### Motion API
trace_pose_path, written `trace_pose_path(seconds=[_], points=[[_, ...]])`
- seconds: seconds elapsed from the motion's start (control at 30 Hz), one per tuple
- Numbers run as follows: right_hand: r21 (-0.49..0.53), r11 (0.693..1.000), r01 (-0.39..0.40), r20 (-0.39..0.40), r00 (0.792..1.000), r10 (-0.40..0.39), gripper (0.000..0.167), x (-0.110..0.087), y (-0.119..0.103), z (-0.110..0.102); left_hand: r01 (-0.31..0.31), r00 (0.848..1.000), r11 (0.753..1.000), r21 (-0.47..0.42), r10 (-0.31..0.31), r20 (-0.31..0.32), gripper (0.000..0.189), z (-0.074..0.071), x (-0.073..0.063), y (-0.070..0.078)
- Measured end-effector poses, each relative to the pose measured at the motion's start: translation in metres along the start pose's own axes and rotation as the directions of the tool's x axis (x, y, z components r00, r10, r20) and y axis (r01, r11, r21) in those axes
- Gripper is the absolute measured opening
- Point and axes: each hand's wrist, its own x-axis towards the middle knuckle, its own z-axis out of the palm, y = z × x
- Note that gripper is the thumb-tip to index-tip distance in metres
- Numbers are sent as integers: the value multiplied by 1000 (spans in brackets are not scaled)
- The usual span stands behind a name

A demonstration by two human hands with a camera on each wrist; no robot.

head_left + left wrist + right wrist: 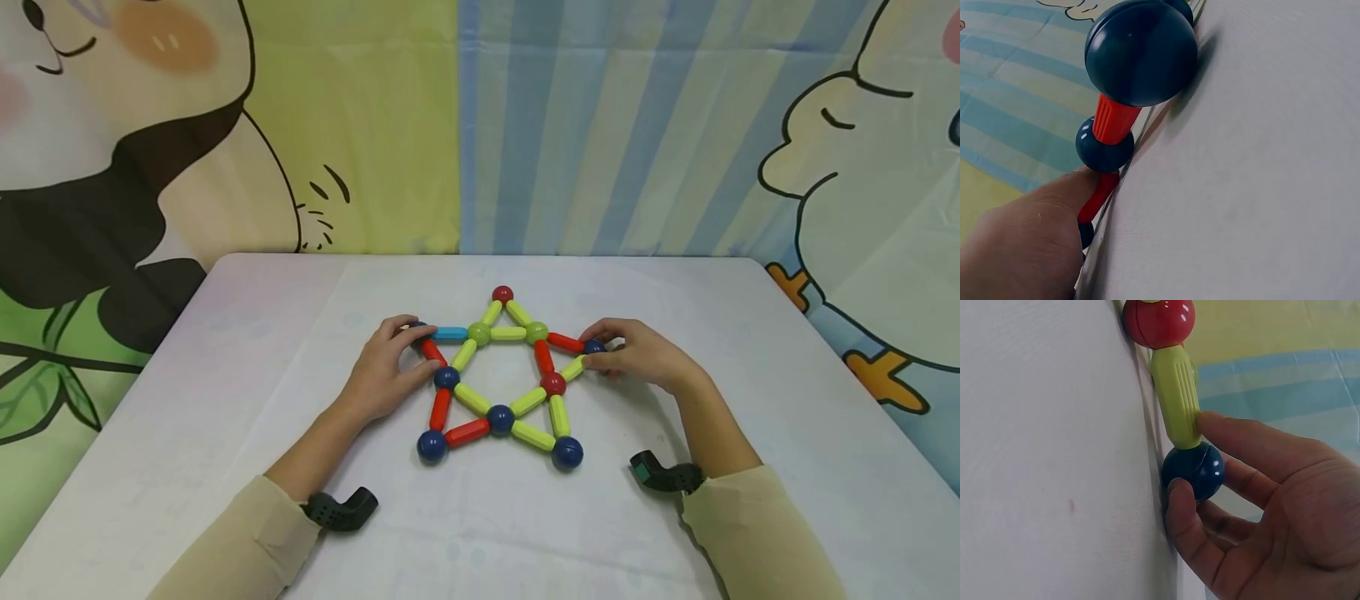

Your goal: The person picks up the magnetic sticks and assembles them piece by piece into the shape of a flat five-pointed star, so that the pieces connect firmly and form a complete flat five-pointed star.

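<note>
A flat star-shaped frame of magnetic rods and balls lies on the table, with yellow-green rods, red rods and one light-blue rod point(450, 334). At its upper left corner my left hand point(382, 371) grips a dark blue ball point(1087, 234), mostly covered by the fingers, the thumb by a red rod point(432, 352). My right hand point(637, 354) pinches the blue ball point(1194, 472) at the right corner, one finger touching the yellow-green rod point(1175, 394) that joins it to a red ball point(1160, 322). The far tip is a small red ball point(502, 294).
Blue balls point(432, 447) mark the two near corners of the frame. A white cloth covers the table point(480, 533), whose far edge meets a cartoon-print curtain point(600, 125). Black curved devices point(341, 510) sit at both sleeve cuffs.
</note>
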Motion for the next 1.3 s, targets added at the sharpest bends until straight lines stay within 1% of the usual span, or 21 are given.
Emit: trace_pose_path(seconds=[0.17,0.23,0.33,0.4,0.5,0.63,0.73,0.97,1.03,1.1,1.17,1.23,1.27,1.3], points=[[9,1000,-1,4,1000,0,44,-1,0,-1,-6,1000,1000,-9,6,7,49,0,0,-2],[17,1000,0,4,1000,0,44,-1,1,-1,-22,1000,1000,0,22,19,47,0,0,-3],[22,1000,4,4,1000,-5,46,0,1,0,-67,997,995,69,64,49,45,-1,1,-3],[23,1000,5,2,1000,-5,46,0,1,0,-99,994,988,122,92,65,41,-2,1,-1],[23,1000,9,-3,1000,-9,45,2,2,-1,-111,992,980,167,100,73,35,-3,0,2],[25,1000,11,-5,1000,-11,43,4,3,-1,-109,993,979,174,100,62,31,-3,0,3],[26,1000,9,-5,1000,-9,44,4,4,-1,-123,992,977,177,114,61,29,-3,-1,4],[24,1000,7,-3,1000,-7,47,2,5,-1,-135,990,979,150,127,62,34,-3,-2,5],[-10,1000,15,-9,1000,-15,49,0,3,-2,-145,989,981,132,137,63,37,-3,-3,6],[-98,995,36,-46,998,-40,50,-4,-3,-1,-165,985,981,106,158,70,39,-3,-3,8],[-208,977,46,-109,992,-70,48,-9,-13,1,-186,981,979,84,179,80,39,-3,-3,9],[-314,948,47,-174,979,-107,44,-14,-25,5,-200,977,977,67,194,87,37,-3,-3,11],[-349,936,46,-191,974,-119,42,-16,-32,8,-204,976,977,63,198,90,35,-4,-3,11],[-367,929,45,-188,975,-122,39,-19,-37,10,-203,976,977,61,197,91,34,-4,-3,11]])
